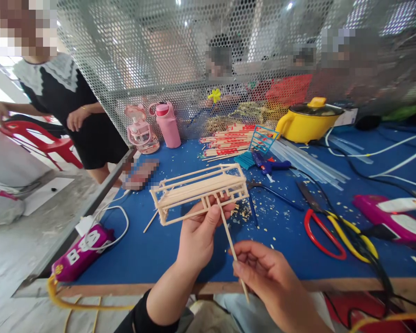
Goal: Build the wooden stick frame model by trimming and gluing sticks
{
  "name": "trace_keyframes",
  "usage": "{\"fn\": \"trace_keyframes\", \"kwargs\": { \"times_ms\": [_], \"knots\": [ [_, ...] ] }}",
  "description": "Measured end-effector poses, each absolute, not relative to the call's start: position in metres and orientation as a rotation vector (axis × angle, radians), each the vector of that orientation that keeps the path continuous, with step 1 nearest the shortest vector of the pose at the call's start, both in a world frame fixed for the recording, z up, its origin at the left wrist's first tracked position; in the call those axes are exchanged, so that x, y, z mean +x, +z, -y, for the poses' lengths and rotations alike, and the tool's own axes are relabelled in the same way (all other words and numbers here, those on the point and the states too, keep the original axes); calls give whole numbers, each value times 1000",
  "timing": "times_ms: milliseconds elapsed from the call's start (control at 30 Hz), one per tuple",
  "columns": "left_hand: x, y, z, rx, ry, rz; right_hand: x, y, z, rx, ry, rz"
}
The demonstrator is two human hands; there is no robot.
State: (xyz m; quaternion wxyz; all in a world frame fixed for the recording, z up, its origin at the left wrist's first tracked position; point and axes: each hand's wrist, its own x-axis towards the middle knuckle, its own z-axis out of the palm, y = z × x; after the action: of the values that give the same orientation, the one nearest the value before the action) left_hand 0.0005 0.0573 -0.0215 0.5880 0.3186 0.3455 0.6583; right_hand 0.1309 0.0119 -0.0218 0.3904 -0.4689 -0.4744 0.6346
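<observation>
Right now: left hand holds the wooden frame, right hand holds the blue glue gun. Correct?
Not quite. The right hand holds a thin wooden stick; the blue glue gun lies on the blue tabletop, as the head view shows. The rest stands: the left hand holds the wooden frame.

Bright light glares from a window (5,67) beyond the left edge of the desk (138,259); its surface looks softly lit; pixelation masks patches; the mesh screen (180,55) blurs rightward.
</observation>
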Motion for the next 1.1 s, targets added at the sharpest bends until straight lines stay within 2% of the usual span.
{"fn": "trace_keyframes", "kwargs": {
  "times_ms": [500, 733, 900, 1100],
  "knots": [
    [-1, -26, -61, 711, 1560, -675, 132, -27, -10, -1169, 1623, 1202],
    [-5, -31, -52, 565, 1468, -763, 144, -34, -24, -1088, 1348, 1205],
    [-1, -36, -44, 403, 1420, -749, 141, -39, -31, -1082, 1429, 1112],
    [1, -35, -39, 383, 1386, -750, 141, -43, -33, -1117, 1350, 967]
  ]
}}
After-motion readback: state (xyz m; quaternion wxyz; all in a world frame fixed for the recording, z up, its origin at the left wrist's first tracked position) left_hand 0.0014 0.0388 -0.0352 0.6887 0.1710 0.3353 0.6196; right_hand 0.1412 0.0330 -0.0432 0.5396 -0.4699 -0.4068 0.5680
